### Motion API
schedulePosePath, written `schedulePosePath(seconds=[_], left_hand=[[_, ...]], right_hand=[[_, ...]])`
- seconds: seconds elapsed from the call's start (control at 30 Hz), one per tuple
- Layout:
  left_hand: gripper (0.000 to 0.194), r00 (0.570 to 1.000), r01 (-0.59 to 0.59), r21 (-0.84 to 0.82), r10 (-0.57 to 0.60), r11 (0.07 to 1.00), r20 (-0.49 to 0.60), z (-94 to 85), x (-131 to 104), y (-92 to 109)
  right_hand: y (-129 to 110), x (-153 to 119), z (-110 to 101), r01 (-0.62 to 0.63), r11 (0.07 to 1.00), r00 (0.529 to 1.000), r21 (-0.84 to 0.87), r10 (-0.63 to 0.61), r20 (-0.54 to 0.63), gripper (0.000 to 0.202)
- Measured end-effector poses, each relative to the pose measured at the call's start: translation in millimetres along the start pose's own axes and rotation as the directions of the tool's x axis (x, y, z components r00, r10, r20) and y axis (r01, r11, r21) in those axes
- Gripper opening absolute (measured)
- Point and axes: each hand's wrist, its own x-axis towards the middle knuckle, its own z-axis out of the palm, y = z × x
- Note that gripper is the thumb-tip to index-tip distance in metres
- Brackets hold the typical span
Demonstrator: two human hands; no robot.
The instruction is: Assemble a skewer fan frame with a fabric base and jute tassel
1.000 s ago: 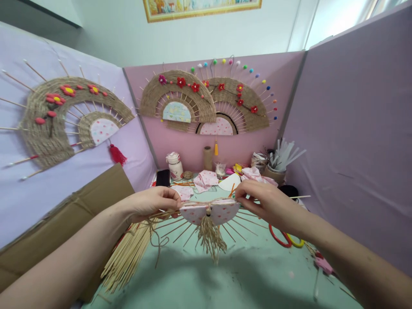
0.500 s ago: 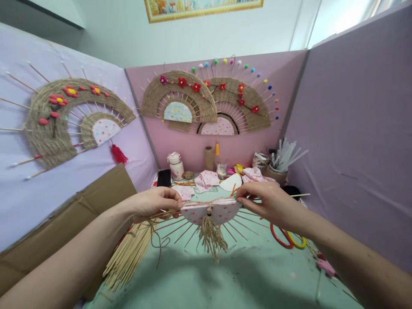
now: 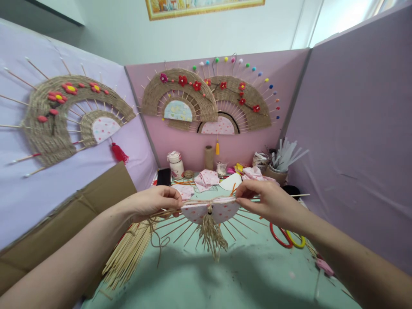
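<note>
Between my hands hangs a half-round fan covered in white cloth with pink dots, its straight edge up and thin sticks spreading out below. My left hand pinches the left end of that edge, where twine trails down in loose loops. On the right end, my right hand is closed in a pinch, with a stick reaching out past it. A twine tassel dangles from the middle of the straight edge. Twine runs along the top edge between my fingers.
Thin sticks lie in a pile at left by folded cardboard. Red- and yellow-handled scissors rest at right. Behind stand a bottle, cardboard tube, cloth scraps and a pot of glue sticks. Finished fans hang on the partitions.
Almost nothing differs. The view has shifted very slightly, and both hands keep their pinch on the fan's two ends.
</note>
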Motion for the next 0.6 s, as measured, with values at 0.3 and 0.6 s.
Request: schedulePosePath(seconds=[0.3,0.6], left_hand=[[0.03,1.0,-0.001,0.024,0.002,1.0,-0.007,0.0,0.5,-1.7],[0.035,1.0,0.025,0.023,-0.024,0.999,-0.014,3.3,-1.9,5.6]], right_hand=[[-9.2,1.3,-5.1,-0.052,0.998,0.998,-0.034,0.052,0.025,0.016],[-1.5,4.6,-5.4,-0.146,0.988,0.987,0.043,0.142,0.073,0.018]])
